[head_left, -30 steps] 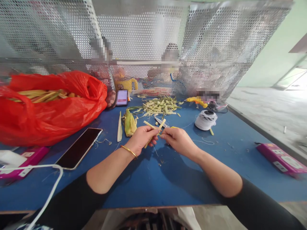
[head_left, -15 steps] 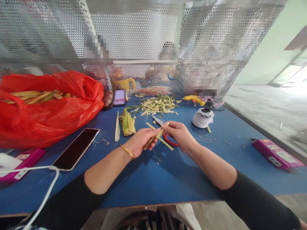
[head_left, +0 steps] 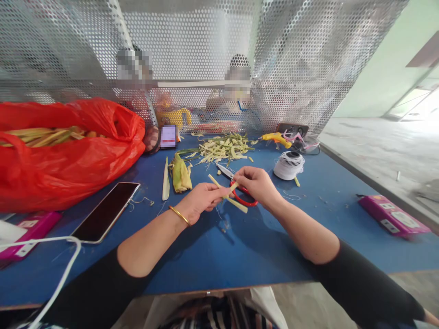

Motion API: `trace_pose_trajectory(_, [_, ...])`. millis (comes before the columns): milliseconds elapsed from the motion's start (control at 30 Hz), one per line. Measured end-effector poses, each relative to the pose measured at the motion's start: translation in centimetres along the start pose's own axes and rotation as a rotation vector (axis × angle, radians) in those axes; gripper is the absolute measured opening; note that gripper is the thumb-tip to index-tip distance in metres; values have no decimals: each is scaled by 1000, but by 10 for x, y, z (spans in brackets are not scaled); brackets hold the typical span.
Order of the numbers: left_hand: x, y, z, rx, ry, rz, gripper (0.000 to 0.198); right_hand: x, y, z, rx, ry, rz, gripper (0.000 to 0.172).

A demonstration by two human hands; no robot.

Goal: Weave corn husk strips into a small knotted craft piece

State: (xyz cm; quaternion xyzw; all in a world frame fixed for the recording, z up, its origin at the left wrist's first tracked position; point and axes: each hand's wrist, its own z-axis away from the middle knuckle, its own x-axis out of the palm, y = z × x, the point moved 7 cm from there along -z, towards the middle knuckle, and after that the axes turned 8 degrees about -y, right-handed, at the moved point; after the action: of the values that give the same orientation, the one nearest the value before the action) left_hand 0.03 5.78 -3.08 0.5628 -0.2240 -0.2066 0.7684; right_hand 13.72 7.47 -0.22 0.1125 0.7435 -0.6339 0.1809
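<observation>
My left hand [head_left: 201,201], with a gold bangle at the wrist, pinches pale green-yellow husk strips that cross each other. The longer strip [head_left: 239,207] slants from upper left to lower right past my left fingertips. My right hand [head_left: 256,183] grips the short upper end of the other strip [head_left: 234,186] between thumb and fingers. Its lower part is hidden by my left fingers. Just behind and below the hands lie red-handled scissors [head_left: 245,197], their blades pointing to the far left. A green-yellow husk bundle [head_left: 181,174] and a single flat husk piece [head_left: 166,183] lie left of the hands.
A heap of husk scraps [head_left: 224,149] lies at the back. Right of it are a yellow glue gun [head_left: 276,138] and white thread spool [head_left: 289,166]. A red bag [head_left: 72,171] of husks, a phone [head_left: 106,212] and purple power strips [head_left: 394,214] flank the blue table [head_left: 236,260].
My right hand has turned and shifted slightly, its grip now on the short strip's end. The strip's tail below my left hand has gone from view, and more of the scissors shows.
</observation>
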Motion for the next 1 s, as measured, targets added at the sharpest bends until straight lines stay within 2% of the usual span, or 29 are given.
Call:
trace_pose_trajectory(67, [1,0,1,8,10,-59,39,-3,-14,1,-107,2,196,16])
trace_pose_trajectory(133, [4,1,2,27,10,-127,43,3,-19,4,-130,-90,258,20])
trace_pose_trajectory(233, [12,0,3,36,-47,-254,40,24,-12,10,16,-349,52,30])
trace_pose_trajectory(300, [17,-2,3,25,-90,-329,37,34,-9,14,87,-443,-125,27])
trace_pose_trajectory(333, [18,-4,3,20,-102,-359,35,37,-8,15,99,-450,-183,25])
trace_pose_trajectory(400, [18,-4,2,30,-89,-399,33,37,-8,14,96,-402,-221,22])
trace_pose_trajectory(567, [16,1,3,75,-82,-479,39,19,-7,10,24,-99,-176,22])
trace_pose_trajectory(767, [23,3,7,91,-147,-488,35,12,-10,13,-58,52,-78,22])
trace_pose_trajectory(900, [18,0,3,93,-67,-300,36,0,-27,12,-205,121,167,17])
trace_pose_trajectory(1000, [4,-2,0,75,64,-11,37,-17,-52,23,-392,287,360,14])
